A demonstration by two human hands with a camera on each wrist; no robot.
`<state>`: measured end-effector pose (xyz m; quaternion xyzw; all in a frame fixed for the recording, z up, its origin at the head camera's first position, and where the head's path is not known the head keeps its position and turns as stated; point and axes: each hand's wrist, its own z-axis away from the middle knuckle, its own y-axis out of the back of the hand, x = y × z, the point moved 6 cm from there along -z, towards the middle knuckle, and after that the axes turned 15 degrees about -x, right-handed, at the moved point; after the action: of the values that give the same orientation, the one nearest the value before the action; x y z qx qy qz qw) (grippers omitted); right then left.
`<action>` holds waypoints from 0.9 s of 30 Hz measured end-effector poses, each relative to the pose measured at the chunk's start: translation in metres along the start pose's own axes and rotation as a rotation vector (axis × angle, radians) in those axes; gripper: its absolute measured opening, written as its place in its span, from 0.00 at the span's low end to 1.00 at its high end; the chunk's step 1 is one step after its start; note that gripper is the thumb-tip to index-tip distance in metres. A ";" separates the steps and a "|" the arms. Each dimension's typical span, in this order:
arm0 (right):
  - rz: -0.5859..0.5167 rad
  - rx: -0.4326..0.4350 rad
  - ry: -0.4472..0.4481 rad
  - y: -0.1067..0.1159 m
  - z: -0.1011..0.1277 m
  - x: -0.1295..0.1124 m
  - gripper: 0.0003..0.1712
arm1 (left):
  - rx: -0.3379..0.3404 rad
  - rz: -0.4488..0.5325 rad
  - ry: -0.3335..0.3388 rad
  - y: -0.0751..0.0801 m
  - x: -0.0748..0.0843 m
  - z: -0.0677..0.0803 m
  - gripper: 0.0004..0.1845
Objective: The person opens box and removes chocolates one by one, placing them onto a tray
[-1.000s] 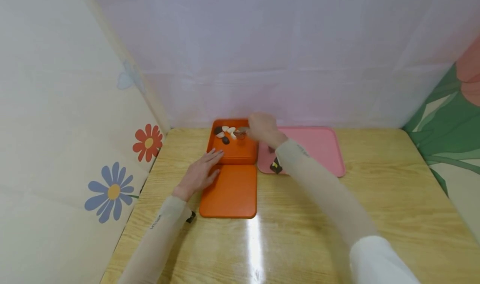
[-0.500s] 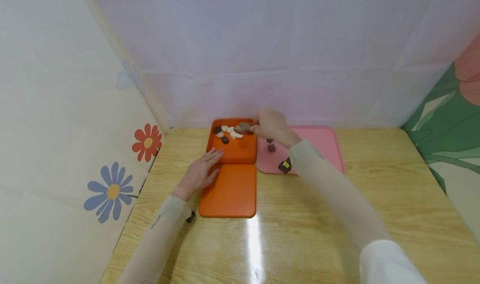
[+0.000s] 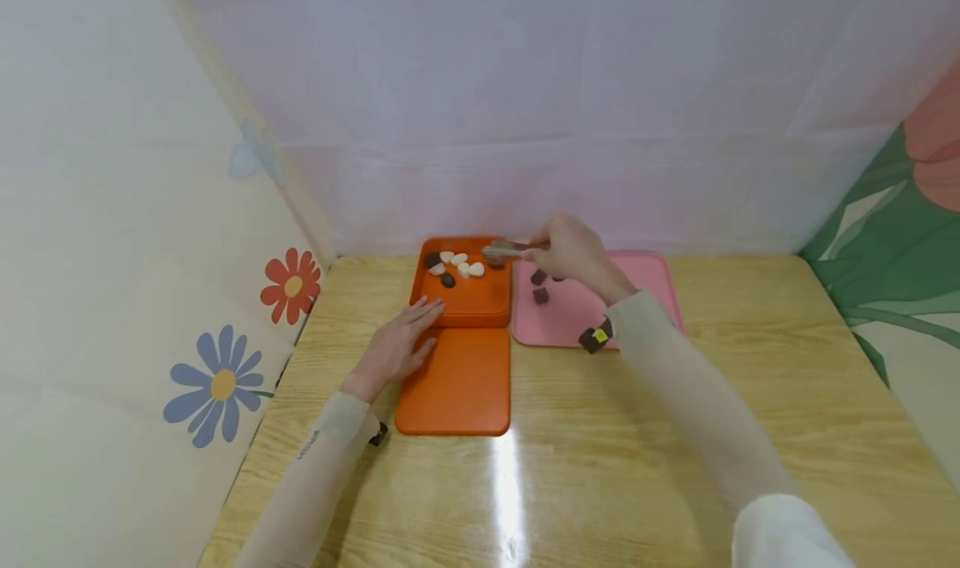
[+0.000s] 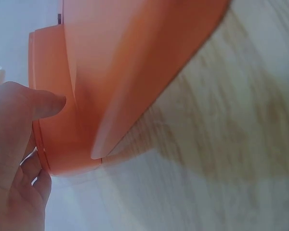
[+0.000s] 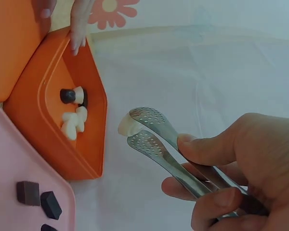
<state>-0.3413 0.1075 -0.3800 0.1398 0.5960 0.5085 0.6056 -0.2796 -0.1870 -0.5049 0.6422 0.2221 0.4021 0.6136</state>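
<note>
My right hand (image 3: 573,253) grips metal tongs (image 3: 507,250) above the far right corner of an orange box (image 3: 471,303). In the right wrist view the tongs (image 5: 153,136) pinch a small white pebble (image 5: 125,126) between their perforated tips, held by my right hand (image 5: 241,175). Several white and dark pebbles (image 3: 454,266) lie in the box's far end, also seen as pebbles (image 5: 73,121) in the orange box (image 5: 89,103). My left hand (image 3: 397,343) lies flat on the box's near left corner; in the left wrist view the left hand (image 4: 14,159) touches the orange box (image 4: 86,91).
An orange lid (image 3: 454,382) lies flat just in front of the box. A pink tray (image 3: 637,289) to the right holds a few dark cubes (image 3: 539,286); these dark cubes (image 5: 38,198) show on the pink tray (image 5: 9,154). Fabric walls close in behind and at both sides.
My right hand has drawn back to the right from over the pebbles, lifting the tongs with a pebble in them. The left hand has stayed put.
</note>
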 end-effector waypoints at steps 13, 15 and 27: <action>0.023 0.020 0.016 -0.004 0.008 0.033 0.16 | -0.003 0.018 0.002 0.000 -0.001 0.002 0.34; 0.015 0.013 0.003 -0.005 0.009 0.039 0.17 | 0.000 0.021 0.003 0.000 -0.002 0.002 0.34; -0.006 0.031 -0.044 -0.006 0.014 0.073 0.17 | -0.004 0.030 0.000 0.000 -0.004 0.001 0.34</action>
<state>-0.3434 0.1679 -0.4234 0.1586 0.5906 0.4942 0.6179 -0.2809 -0.1906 -0.5060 0.6443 0.2117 0.4119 0.6087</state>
